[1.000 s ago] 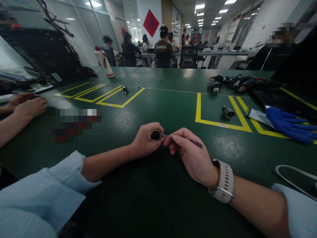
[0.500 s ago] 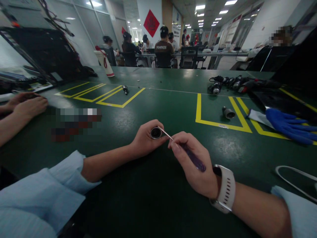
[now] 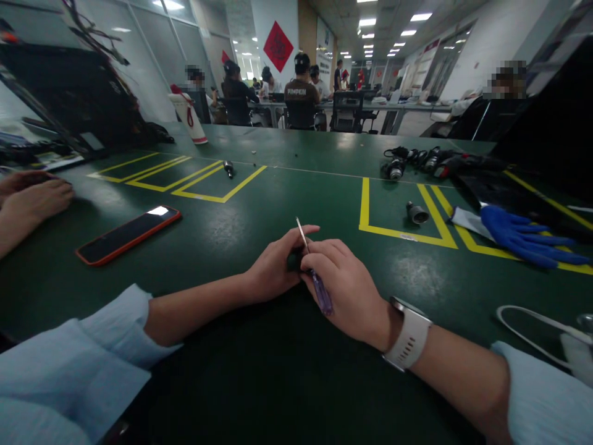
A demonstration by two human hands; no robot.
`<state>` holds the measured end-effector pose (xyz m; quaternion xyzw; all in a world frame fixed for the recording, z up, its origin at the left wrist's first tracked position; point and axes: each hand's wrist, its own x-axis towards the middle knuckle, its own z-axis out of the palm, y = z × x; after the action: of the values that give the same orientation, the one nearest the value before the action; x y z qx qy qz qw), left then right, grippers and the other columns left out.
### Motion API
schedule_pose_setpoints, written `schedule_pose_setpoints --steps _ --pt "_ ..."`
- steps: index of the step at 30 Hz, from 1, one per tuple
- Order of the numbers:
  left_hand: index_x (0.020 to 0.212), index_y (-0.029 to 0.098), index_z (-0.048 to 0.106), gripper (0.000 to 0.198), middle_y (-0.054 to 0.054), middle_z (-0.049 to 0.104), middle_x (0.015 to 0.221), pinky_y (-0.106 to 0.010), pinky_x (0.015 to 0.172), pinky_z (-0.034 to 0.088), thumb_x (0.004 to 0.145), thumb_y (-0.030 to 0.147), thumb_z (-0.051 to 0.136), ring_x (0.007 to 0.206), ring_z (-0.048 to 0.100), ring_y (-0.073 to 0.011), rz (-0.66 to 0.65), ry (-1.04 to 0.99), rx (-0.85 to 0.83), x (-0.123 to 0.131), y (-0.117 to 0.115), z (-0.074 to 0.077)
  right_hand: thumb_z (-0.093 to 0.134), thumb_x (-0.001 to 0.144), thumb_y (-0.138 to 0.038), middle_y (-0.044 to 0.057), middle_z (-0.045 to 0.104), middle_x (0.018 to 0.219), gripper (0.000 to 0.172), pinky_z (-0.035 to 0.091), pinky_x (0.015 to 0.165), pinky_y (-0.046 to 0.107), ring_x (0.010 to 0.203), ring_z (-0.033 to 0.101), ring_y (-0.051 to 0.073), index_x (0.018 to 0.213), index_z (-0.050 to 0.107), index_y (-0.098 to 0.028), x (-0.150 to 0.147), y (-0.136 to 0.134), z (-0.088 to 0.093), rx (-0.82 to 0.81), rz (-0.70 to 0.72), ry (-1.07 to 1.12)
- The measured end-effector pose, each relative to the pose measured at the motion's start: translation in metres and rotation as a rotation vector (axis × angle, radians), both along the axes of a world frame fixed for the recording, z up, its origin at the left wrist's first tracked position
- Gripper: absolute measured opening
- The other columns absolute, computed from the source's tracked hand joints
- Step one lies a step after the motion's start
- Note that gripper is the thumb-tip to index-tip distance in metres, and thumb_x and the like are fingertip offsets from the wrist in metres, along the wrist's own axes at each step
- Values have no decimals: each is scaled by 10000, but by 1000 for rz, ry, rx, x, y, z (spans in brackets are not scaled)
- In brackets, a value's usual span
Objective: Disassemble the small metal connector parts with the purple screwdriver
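While right hand (image 3: 352,293) pinches screwdriver (image 3: 320,292) | left hand (image 3: 273,269) grip hidden behind it, cannot tell | phone (image 3: 127,235) left | glove (image 3: 519,232) right

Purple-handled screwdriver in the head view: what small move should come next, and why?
Probably tilt the thin purple-handled screwdriver down so its metal tip meets the small dark part. The right hand holds it with the tip pointing up and away, above the left hand, whose fingers hide most of that part.
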<state>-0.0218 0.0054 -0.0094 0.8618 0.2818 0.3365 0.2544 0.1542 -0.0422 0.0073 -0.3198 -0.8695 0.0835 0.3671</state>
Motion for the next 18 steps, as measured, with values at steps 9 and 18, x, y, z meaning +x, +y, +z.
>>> schedule_pose_setpoints --steps 9,18 --pt "1294 187 354 649 -147 461 1290 -430 970 454 734 207 682 1197 480 -249 329 -68 155 -2 6 2 496 856 -157 90 596 992 90 442 827 421 932 537 245 903 529 -226 33 35 11 242 -242 97" --pt "1211 198 433 424 -89 541 1170 -415 907 486 819 243 589 1066 551 -209 138 214 88 0 1 6 515 787 -131 108 552 850 77 391 717 443 849 495 293 787 531 -206 108 91 -3 233 -726 -65"
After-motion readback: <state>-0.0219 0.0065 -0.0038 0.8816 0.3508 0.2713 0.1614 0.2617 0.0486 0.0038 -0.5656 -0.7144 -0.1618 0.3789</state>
